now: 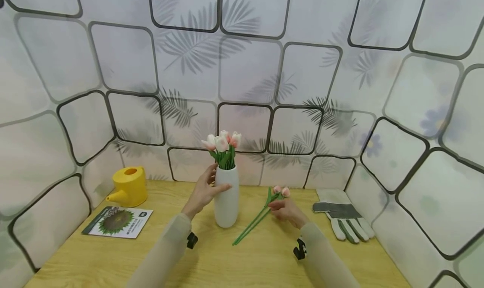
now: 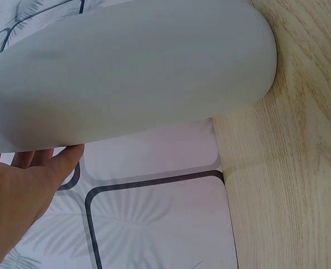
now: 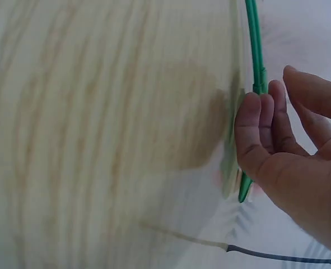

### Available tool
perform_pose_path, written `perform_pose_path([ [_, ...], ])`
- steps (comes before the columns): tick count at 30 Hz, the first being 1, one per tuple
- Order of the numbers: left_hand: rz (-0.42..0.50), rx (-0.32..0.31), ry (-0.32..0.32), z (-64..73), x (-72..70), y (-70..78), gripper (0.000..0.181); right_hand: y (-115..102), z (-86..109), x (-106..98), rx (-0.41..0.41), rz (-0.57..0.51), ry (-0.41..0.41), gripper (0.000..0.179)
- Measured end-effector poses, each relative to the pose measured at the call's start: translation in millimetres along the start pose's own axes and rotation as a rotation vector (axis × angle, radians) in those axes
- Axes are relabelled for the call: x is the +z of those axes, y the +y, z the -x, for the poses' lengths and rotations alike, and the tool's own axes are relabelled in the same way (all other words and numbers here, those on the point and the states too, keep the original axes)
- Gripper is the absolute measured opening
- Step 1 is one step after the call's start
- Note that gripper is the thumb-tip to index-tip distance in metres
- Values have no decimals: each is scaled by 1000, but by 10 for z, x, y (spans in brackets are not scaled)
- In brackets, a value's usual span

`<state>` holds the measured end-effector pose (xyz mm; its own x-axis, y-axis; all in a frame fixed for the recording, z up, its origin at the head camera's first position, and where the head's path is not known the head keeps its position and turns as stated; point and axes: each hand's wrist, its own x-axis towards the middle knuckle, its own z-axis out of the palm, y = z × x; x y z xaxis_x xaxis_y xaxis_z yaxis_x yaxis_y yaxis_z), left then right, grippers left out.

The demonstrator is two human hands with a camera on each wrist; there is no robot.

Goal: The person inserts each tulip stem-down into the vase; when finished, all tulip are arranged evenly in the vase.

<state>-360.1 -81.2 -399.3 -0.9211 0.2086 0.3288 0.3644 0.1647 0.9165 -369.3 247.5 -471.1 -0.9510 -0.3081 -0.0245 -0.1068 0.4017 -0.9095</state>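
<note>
My left hand (image 1: pixel 206 191) grips the tall white vase (image 1: pixel 227 204), thumb across its front and fingers round the far left side. The vase stands upright on the table with several pink-and-white tulips (image 1: pixel 222 143) in its mouth. In the left wrist view the fingertips of my left hand (image 2: pixel 28 179) meet the smooth side of the vase (image 2: pixel 137 73). To the right, my right hand (image 1: pixel 287 210) holds two artificial tulips (image 1: pixel 257 218) by their green stems, just below the pink heads. The right wrist view has curled fingers (image 3: pixel 249 131) across the stems (image 3: pixel 256 50), which sit just above the tabletop.
A yellow watering can (image 1: pixel 130 187) stands at the back left, behind a sunflower seed packet (image 1: pixel 122 223). Grey-and-white work gloves (image 1: pixel 345 216) lie at the right. A patterned curtain wall (image 1: pixel 249 73) encloses the wooden table (image 1: pixel 227 262) at the back and sides.
</note>
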Motion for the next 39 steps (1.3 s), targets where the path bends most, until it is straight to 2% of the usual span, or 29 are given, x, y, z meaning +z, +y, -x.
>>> perform_pose_path([
  [9, -8, -40, -18, 9, 6, 66, 86, 85, -46, 37, 100, 53, 30, 42],
  [18, -1, -18, 2, 28, -2, 48, 85, 94, -86, 63, 38, 149, -18, 51],
  [24, -11, -6, 8, 41, 4, 50, 86, 119, -85, 72, 29, 176, 59, 38],
  [27, -20, 1, 12, 38, 10, 42, 86, 132, -64, 66, 47, 116, 108, 32],
  [32, -18, 1, 10, 39, 14, 34, 85, 129, -12, 61, 105, -75, 249, 33],
  [37, -8, -24, -14, 141, 0, 259, 85, 133, -5, 56, 89, -231, 398, 32],
  [39, -7, -33, -26, 175, -5, 352, 85, 117, -11, 46, 75, -296, 426, 35],
])
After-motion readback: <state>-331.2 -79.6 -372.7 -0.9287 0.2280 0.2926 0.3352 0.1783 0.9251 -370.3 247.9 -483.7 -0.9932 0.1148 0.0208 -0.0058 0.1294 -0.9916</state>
